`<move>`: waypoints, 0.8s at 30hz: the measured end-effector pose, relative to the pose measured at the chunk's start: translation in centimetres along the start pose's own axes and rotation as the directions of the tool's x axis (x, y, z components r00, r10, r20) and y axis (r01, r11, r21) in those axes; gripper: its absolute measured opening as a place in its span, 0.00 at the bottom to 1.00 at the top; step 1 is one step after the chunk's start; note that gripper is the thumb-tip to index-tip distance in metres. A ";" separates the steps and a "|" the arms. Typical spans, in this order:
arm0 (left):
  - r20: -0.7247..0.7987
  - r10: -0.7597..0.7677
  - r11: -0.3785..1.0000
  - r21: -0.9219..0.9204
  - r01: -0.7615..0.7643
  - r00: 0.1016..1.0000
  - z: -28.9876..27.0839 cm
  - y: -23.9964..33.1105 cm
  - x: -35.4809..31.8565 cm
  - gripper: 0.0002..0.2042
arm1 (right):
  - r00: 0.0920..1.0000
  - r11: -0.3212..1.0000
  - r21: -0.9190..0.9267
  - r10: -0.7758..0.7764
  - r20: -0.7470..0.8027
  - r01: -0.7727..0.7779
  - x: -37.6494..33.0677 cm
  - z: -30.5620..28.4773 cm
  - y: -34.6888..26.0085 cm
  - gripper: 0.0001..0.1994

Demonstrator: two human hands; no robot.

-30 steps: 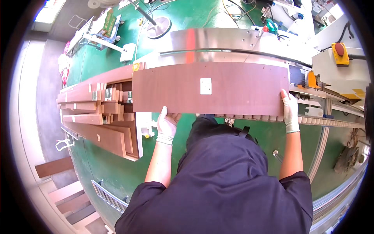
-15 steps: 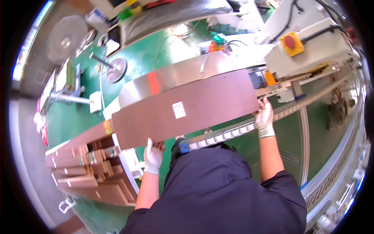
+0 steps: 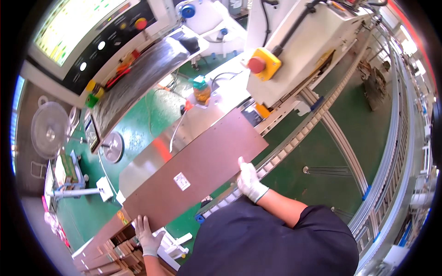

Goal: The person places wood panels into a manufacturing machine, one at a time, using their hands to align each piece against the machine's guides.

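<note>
A long brown panel (image 3: 202,161) w/ a white label (image 3: 181,181) is being held slantwise, its far side overlapping the shiny metal worktop (image 3: 195,126) in view; whether any wt is being taken by the worktop can't be told. The near long edge is being gripped by the gloved R hand (image 3: 249,180) close to the R end: the thumb is being laid on the top face & the fingers are being curled below, so they're being clamped on the panel, tho the tips are being hidden. The L short end is being touched by the gloved L hand (image 3: 148,237) nr its near corner, fingers being spread apart & apparently not being closed round the edge. Judging by looks, a stiff, wood-like board is being handled, prob. mod. heavy for its length, so the load is prob. being shared best w/ a hand nr each end, thumb on top, fingers under. The smooth face may be proving slippery to gloves, so edges are being preferred for grip over the flat; corners are prob. being risked most, chips being likely if knocked. The roller track (image 3: 281,156) is being seen just beside the R hand; more brown boards (image 3: 99,260) are being stored nr the L hand
</note>
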State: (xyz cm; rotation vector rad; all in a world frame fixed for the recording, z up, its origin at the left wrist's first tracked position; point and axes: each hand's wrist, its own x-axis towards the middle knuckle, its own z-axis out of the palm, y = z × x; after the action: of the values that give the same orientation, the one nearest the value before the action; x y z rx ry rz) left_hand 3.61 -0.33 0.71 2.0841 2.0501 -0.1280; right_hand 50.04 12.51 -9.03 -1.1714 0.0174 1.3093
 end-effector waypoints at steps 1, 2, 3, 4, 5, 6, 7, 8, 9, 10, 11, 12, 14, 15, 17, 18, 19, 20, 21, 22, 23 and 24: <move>-0.019 -0.017 0.998 0.060 0.018 1.000 0.4 -0.5 0.7 0.55 | 1.000 0.998 -0.068 -0.006 0.012 0.007 -0.4 0.4 -0.5 0.15; -0.036 -0.031 0.993 0.116 0.035 0.999 0.9 -0.5 1.6 0.59 | 1.000 0.990 -0.140 -0.012 0.016 0.014 -0.8 0.4 -1.0 0.16; -0.008 -0.005 0.995 0.098 0.006 1.000 0.7 0.1 2.4 0.61 | 0.998 0.973 -0.226 -0.043 0.039 0.050 -0.9 0.2 -1.8 0.17; -0.030 0.024 0.998 0.052 -0.022 0.999 1.1 0.2 2.8 0.62 | 0.997 0.950 -0.303 -0.060 0.054 0.074 -0.5 -0.4 -2.3 0.18; -0.049 0.059 0.998 0.031 -0.057 0.997 1.6 0.5 3.0 0.62 | 0.996 0.969 -0.230 -0.091 0.002 0.089 0.2 -0.5 -2.5 0.19; -0.069 0.096 0.995 0.010 -0.096 0.993 1.7 1.2 3.5 0.62 | 0.991 0.982 -0.154 -0.121 -0.051 0.112 1.2 -0.6 -2.5 0.20; -0.084 0.136 0.990 -0.021 -0.139 0.987 1.7 2.5 4.6 0.62 | 0.989 0.979 -0.154 -0.141 -0.039 0.133 3.2 -2.5 -2.2 0.21; -0.113 0.138 0.988 -0.054 -0.145 0.984 1.5 3.7 4.2 0.62 | 0.985 0.980 -0.115 -0.169 -0.043 0.163 4.5 -2.5 -2.2 0.22; -0.053 0.123 0.984 0.136 -0.115 0.991 0.8 4.7 4.3 0.59 | 0.981 0.970 -0.175 -0.183 -0.062 0.170 5.5 -2.9 -3.2 0.21; -0.026 0.069 0.979 0.195 -0.062 0.997 -0.9 8.4 4.8 0.60 | 0.976 0.957 -0.233 -0.199 -0.088 0.174 6.4 -3.3 -4.5 0.21; -0.042 0.079 0.987 0.144 -0.072 0.996 -0.6 9.6 5.2 0.60 | 0.966 0.960 -0.256 -0.167 -0.196 0.114 7.0 -3.2 -6.0 0.21; -0.057 0.078 0.992 0.106 -0.072 0.995 -0.4 10.1 5.4 0.60 | 0.970 0.961 -0.252 -0.163 -0.179 0.115 7.2 -3.3 -7.3 0.18; -0.037 0.097 0.991 0.092 -0.093 0.995 0.5 11.6 6.6 0.61 | 0.978 0.961 -0.250 -0.154 -0.139 0.116 7.8 -4.0 -10.4 0.12; -0.047 0.112 0.991 0.074 -0.109 0.993 0.7 12.9 7.2 0.61 | 0.972 0.928 -0.325 -0.220 -0.081 0.183 7.8 -4.5 -12.0 0.12; -0.070 0.133 0.991 0.038 -0.130 0.989 0.7 14.6 7.7 0.61 | 0.950 0.839 -0.454 -0.306 0.063 0.300 7.9 -5.3 -14.8 0.16; -0.065 0.132 0.991 0.034 -0.130 0.989 0.8 15.6 8.2 0.61 | 0.945 0.831 -0.458 -0.320 0.073 0.317 8.0 -5.6 -15.8 0.18; -0.064 0.120 0.993 0.027 -0.118 0.991 0.8 16.5 8.4 0.61 | 0.940 0.821 -0.462 -0.328 0.097 0.334 8.2 -5.5 -16.7 0.21; -0.063 0.106 0.994 0.019 -0.105 0.992 0.8 17.8 8.6 0.61 | 0.948 0.855 -0.414 -0.311 0.074 0.313 8.8 -5.3 -17.4 0.23; -0.065 0.082 0.996 -0.025 -0.084 0.994 1.1 21.0 9.9 0.60 | 0.957 0.922 -0.269 -0.289 0.007 0.280 10.2 -7.9 -18.2 0.25; -0.083 0.136 0.989 -0.049 -0.140 0.987 1.5 21.7 10.3 0.58 | 0.960 0.957 -0.129 -0.271 -0.073 0.260 11.8 -8.5 -18.4 0.26; -0.101 0.179 0.979 -0.077 -0.187 0.979 2.1 22.0 10.7 0.57 | 0.957 0.956 -0.132 -0.274 -0.091 0.261 13.6 -9.7 -18.2 0.25; -0.134 0.191 0.972 -0.110 -0.206 0.972 2.8 21.8 10.5 0.55 | 0.959 0.955 -0.144 -0.271 -0.079 0.258 15.8 -9.8 -17.8 0.25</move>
State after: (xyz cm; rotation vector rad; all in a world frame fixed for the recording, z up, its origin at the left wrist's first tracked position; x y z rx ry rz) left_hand 25.81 9.24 -2.23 2.2538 1.8456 0.1594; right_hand 74.26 20.73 -11.59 -1.3020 -0.1523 1.0275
